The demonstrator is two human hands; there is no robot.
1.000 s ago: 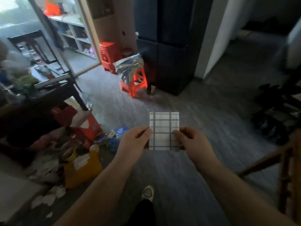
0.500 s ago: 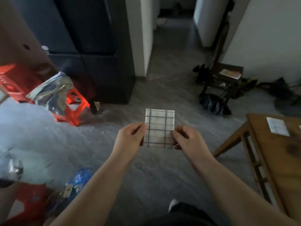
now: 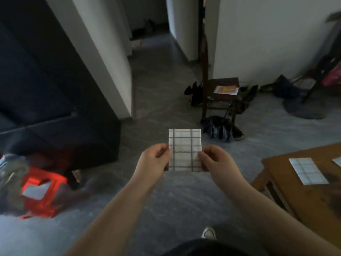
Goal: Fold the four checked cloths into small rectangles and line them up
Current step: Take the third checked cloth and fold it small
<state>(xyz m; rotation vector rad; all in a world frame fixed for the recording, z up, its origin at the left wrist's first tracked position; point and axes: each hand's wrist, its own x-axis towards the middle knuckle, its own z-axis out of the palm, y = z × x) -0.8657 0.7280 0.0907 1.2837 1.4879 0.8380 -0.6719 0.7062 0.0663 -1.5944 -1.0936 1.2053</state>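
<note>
Left hand (image 3: 154, 159) & right hand (image 3: 215, 159) pinch folded checked cloth (image 3: 185, 147) at its side edges, fingers curled. Cloth likely light, limp; grip edges to keep folds shut.

Wood table (image 3: 313, 200) — folded cloth (image 3: 308, 170) atop (2nd cloth (image 3: 338, 161) at edge).

This is a lived-in home: a dim room with a grey mottled floor (image 3: 166, 196) and plain white walls (image 3: 258, 34), opening onto a narrow hallway (image 3: 151, 43). Household furniture stands about: a dark wooden chair (image 3: 221, 84) with a colourful printed sheet (image 3: 226, 90) on its seat, a red plastic stool (image 3: 42, 193), a tall dark cabinet (image 3: 46, 89) and a brown wooden counter (image 3: 295, 191). Dark bags (image 3: 284, 87) lie on the floor against the wall.
</note>
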